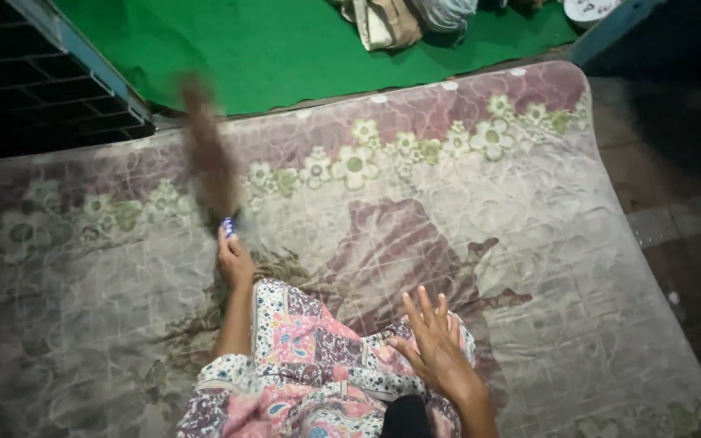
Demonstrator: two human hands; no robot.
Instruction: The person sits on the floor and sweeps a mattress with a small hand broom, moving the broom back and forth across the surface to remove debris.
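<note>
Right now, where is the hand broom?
In the head view, the hand broom is left of centre, blurred, over the floral mattress, held at its base by the left hand, its bristles pointing toward the green mat.

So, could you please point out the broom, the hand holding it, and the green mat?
broom (208, 158), head view, blurred bristles.
left hand (234, 264), head view, back of hand.
green mat (285, 45), head view, bare middle.

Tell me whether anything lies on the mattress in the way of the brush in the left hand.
Nothing visible does. The left hand grips the brown brush, blurred in motion, over the flowered quilted mattress. The stretch of mattress around it shows only fabric. The right hand hangs open beside it, apart from the brush.
</note>
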